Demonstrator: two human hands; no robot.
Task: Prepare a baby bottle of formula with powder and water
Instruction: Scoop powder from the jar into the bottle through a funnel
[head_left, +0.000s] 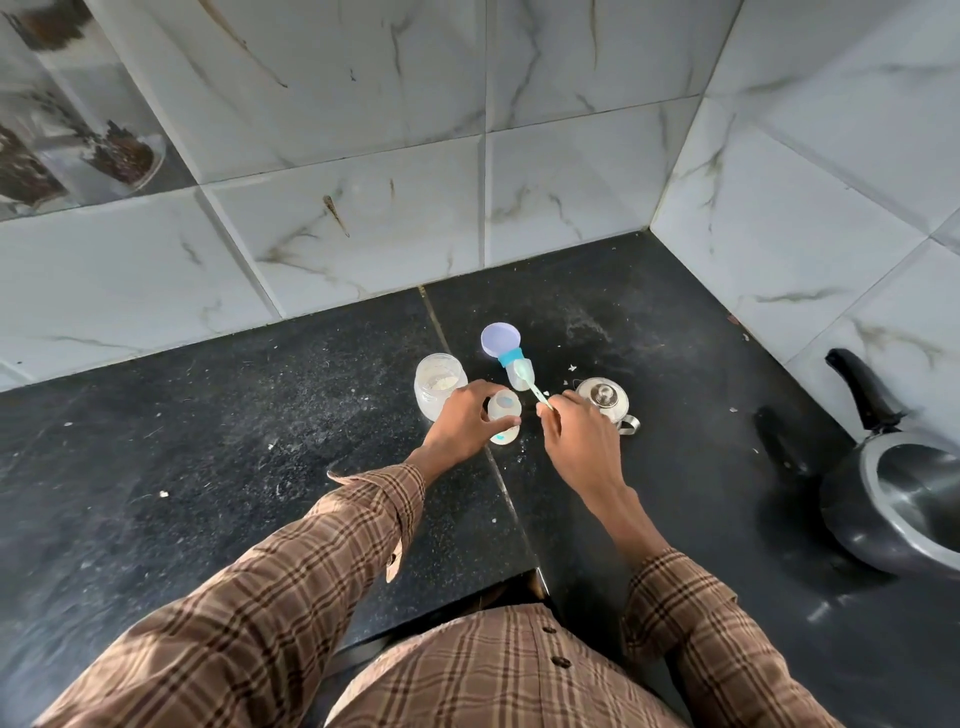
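Note:
A small translucent baby bottle (503, 410) stands open on the black counter (260, 441). My left hand (465, 423) grips it, fingers on its far side and thumb across its front. My right hand (582, 441) pinches the handle of a pale green spoon (537, 392), whose bowl points toward the back, just right of the bottle's mouth. An open clear jar (439, 384) with white powder inside stands to the left of the bottle. Behind the bottle lie a lavender lid (500, 340) and the bottle's teal collar with its clear cap (519, 368).
A small lidded steel pot (602, 397) stands right behind my right hand. A black pressure cooker (893, 499) with a long handle sits at the far right. Marble-tiled walls (363, 223) close the counter at the back and right. The counter's front edge runs near my body.

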